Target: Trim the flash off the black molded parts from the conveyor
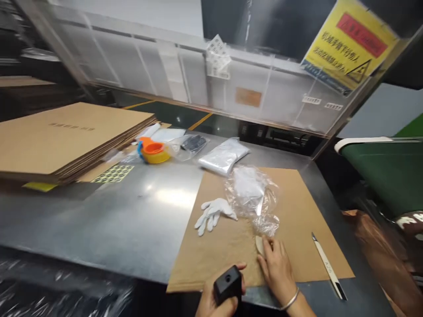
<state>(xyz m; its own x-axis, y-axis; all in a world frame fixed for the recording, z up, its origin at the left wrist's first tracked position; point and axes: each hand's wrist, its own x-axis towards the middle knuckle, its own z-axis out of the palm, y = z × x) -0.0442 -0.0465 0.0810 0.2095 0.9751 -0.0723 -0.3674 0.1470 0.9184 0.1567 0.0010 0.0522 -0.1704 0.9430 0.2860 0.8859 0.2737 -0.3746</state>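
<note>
Near the bottom edge, my left hand [220,295] is wrapped round a black block-shaped part [228,281] with a round hole in its face. My right hand [277,266], with a bracelet at the wrist, is over the brown cardboard sheet [297,202]. Its fingers are closed on a small pale flat piece [260,245] whose kind I cannot make out. Just beyond those fingers lies crumpled clear plastic film [253,189]. A white glove [214,213] rests flat on the cardboard to the left. On the right side is a pale, pen-like cutter [328,266] with a dark tip.
Stacked cardboard [66,136] covers the metal table's [145,229] left end. Along the back are orange and yellow tape rolls [155,152], a clear bag with a dark item [193,143] and a plastic-wrapped packet [224,156]. A green conveyor belt [386,171] stands at right.
</note>
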